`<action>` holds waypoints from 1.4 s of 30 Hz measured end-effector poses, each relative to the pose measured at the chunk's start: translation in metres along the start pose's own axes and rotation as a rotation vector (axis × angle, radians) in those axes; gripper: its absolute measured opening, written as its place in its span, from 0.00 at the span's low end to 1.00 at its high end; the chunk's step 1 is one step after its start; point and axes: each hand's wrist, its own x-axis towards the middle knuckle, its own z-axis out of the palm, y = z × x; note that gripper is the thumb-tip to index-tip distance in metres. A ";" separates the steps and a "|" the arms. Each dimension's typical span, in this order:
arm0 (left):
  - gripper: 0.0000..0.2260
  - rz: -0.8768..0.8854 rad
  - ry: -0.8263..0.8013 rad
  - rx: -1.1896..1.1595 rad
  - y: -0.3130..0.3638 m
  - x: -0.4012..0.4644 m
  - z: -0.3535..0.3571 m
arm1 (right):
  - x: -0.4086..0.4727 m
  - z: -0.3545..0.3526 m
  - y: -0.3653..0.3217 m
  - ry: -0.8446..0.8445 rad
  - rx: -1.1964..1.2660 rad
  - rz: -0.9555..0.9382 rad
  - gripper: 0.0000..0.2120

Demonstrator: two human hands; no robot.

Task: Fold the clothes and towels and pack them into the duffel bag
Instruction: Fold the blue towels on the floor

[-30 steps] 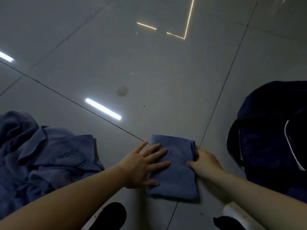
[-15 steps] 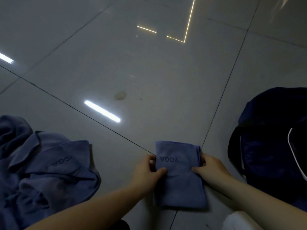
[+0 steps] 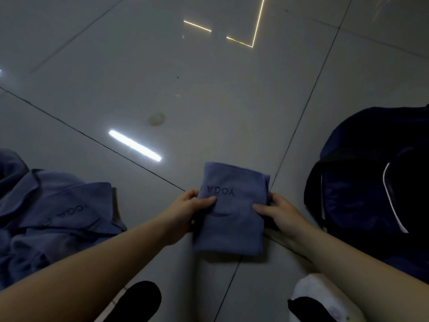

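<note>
Folded blue towel (image 3: pixel 229 219) beside dark duffel bag (image 3: pixel 371 182); unfolded towels (image 3: pixel 53 219) left.

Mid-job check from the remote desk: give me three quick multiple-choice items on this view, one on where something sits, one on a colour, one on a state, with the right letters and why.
1. Where is the duffel bag relative to the folded towel?
A. On the person's right
B. On the person's left
C. Under the towel

2. What colour is the folded towel?
A. White
B. Blue-purple
C. Red

3. How is the folded towel being handled?
A. Lying untouched
B. Pinched by one hand only
C. Gripped at both side edges, one hand each

Answers:
1 A: the dark duffel bag lies on the floor to the right of the folded towel, while the unfolded heap of cloth lies on the left.
2 B: the towel's cloth shows blue-purple with YOGA lettering.
3 C: the left hand and the right hand each hold one edge, thumbs on top.
</note>
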 end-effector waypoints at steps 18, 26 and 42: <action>0.23 0.277 -0.197 -0.069 0.022 -0.039 0.089 | -0.096 -0.049 -0.045 0.089 -0.066 -0.249 0.35; 0.46 0.378 -0.450 0.351 0.036 -0.076 0.150 | -0.161 -0.098 -0.049 0.231 -0.542 -0.544 0.20; 0.35 0.530 -0.564 0.345 0.029 -0.123 0.213 | -0.187 -0.098 -0.065 0.473 -0.589 -0.485 0.32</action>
